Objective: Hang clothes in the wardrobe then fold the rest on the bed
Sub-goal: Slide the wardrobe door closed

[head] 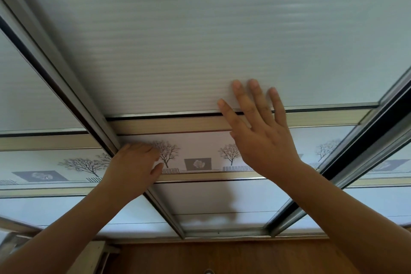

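A sliding wardrobe door with frosted ribbed panels fills the view, close in front of me. A band printed with bare trees crosses its middle. My right hand lies flat against the door with straight, spread fingers, its fingertips on the upper frosted panel. My left hand rests at the door's left metal frame, its fingers bent over the frame's edge beside the tree band. No clothes or hangers are in view.
A second sliding door overlaps on the left and another on the right, each with metal frames. A brown wooden floor shows at the bottom, beneath the door track.
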A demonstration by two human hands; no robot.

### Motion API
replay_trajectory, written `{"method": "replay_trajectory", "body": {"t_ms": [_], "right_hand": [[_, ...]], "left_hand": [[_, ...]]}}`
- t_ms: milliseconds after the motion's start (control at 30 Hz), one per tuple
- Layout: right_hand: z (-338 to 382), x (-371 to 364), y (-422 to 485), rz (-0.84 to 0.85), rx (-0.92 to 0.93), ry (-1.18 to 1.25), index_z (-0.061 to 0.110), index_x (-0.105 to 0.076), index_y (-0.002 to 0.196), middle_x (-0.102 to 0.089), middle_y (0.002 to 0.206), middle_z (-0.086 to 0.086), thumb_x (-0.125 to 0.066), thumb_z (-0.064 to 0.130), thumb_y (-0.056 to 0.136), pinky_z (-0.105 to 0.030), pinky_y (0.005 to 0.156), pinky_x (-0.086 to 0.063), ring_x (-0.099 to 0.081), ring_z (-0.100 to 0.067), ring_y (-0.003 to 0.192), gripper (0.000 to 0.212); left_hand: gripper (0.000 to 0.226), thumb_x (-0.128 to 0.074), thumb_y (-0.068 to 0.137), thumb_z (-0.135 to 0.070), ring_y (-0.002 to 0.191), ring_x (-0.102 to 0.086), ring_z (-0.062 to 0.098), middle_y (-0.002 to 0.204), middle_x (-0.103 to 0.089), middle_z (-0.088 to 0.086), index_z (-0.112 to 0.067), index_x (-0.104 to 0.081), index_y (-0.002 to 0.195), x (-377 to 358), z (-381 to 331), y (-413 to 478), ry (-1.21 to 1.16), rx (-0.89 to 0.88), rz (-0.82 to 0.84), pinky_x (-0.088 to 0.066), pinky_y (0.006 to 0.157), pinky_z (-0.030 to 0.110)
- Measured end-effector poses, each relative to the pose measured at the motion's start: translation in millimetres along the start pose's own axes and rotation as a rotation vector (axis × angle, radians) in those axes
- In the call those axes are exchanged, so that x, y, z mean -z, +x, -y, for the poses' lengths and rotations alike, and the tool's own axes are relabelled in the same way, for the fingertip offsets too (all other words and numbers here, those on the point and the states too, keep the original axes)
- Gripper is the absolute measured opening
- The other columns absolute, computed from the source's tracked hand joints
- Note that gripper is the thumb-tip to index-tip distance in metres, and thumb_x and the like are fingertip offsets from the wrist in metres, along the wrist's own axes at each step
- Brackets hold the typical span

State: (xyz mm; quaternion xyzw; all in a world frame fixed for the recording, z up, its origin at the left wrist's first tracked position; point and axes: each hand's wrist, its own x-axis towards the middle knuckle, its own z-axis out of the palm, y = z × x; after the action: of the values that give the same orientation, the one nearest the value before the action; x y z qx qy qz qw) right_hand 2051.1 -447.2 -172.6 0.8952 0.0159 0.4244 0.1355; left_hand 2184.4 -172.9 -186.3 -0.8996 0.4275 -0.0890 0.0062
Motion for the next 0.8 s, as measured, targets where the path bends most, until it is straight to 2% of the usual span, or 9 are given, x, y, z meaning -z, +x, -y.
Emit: {"method": "replay_trajectory", "body": {"t_ms": [133,233,300,467,567,633,733,800], "right_hand": [[-15,15,3,-0.044,-0.105,-0.030,0.018,-0.040,0.155,-0.027,0.162,-0.023,-0.075,0.007,0.085,-0.074,0.115,-0.016,-0.022,-0.046,0.151,0.079],[-37,29,5,-0.038,-0.182,-0.088,0.020,-0.039,0.156,-0.024,0.162,-0.024,-0.069,0.021,0.094,-0.076,0.114,-0.015,-0.022,-0.051,0.149,0.068],[-49,36,3,-0.001,-0.200,-0.138,0.020,-0.037,0.157,-0.021,0.163,-0.023,-0.069,0.023,0.094,-0.076,0.113,-0.015,-0.019,-0.051,0.150,0.070],[-72,57,-18,0.022,-0.338,-0.068,0.021,-0.041,0.155,-0.019,0.164,-0.023,-0.067,0.030,0.095,-0.067,0.118,-0.017,-0.015,-0.043,0.153,0.066],[-91,69,-36,-0.055,-0.469,-0.046,0.019,-0.042,0.151,-0.023,0.159,-0.023,-0.065,0.032,0.096,-0.057,0.117,-0.024,-0.022,-0.041,0.149,0.062],[-102,75,-47,-0.050,-0.593,0.019,0.018,-0.035,0.154,-0.023,0.159,-0.022,-0.068,0.030,0.094,-0.053,0.118,-0.030,-0.024,-0.038,0.148,0.070],[-115,77,-55,0.054,-0.864,0.257,0.030,-0.012,0.159,-0.028,0.160,-0.006,-0.073,0.028,0.092,-0.042,0.106,-0.044,-0.043,-0.026,0.140,0.091],[-124,77,-55,0.160,-0.937,0.375,0.036,-0.008,0.159,-0.051,0.147,-0.001,-0.070,0.031,0.094,-0.039,0.098,-0.050,-0.061,-0.020,0.121,0.089]], "left_hand": [[0.016,-0.079,0.078,-0.026,0.074,-0.067,0.031,0.080,-0.070,0.004,-0.014,-0.073,0.086,5,11,-1,0.019,0.094,0.053,-0.053,0.073,0.039],[0.027,-0.062,0.086,-0.038,0.078,-0.068,0.029,0.087,-0.072,0.004,-0.015,-0.075,0.095,15,5,4,0.017,0.045,0.069,-0.056,0.070,0.039],[0.035,-0.050,0.090,-0.047,0.085,-0.065,0.025,0.094,-0.069,0.000,-0.021,-0.071,0.102,20,-18,12,-0.022,-0.057,0.093,-0.054,0.074,0.037],[0.041,-0.044,0.099,-0.049,0.108,-0.056,0.017,0.118,-0.062,-0.006,-0.030,-0.055,0.134,27,-104,43,-0.149,-0.366,0.049,-0.050,0.084,0.034],[0.041,-0.045,0.100,-0.044,0.111,-0.054,0.021,0.124,-0.058,0.000,-0.024,-0.054,0.135,32,-152,62,-0.139,-0.555,0.012,-0.050,0.085,0.038],[0.038,-0.051,0.099,-0.040,0.111,-0.055,0.024,0.124,-0.059,0.003,-0.021,-0.058,0.131,35,-183,74,-0.117,-0.682,-0.034,-0.052,0.083,0.040],[0.040,-0.062,0.094,-0.036,0.116,-0.056,0.027,0.126,-0.061,0.008,-0.017,-0.061,0.130,34,-227,96,-0.070,-0.843,-0.117,-0.055,0.084,0.040],[0.042,-0.055,0.096,-0.037,0.125,-0.049,0.024,0.133,-0.056,0.006,-0.020,-0.057,0.133,30,-253,110,0.022,-0.904,-0.135,-0.052,0.088,0.038]]}}
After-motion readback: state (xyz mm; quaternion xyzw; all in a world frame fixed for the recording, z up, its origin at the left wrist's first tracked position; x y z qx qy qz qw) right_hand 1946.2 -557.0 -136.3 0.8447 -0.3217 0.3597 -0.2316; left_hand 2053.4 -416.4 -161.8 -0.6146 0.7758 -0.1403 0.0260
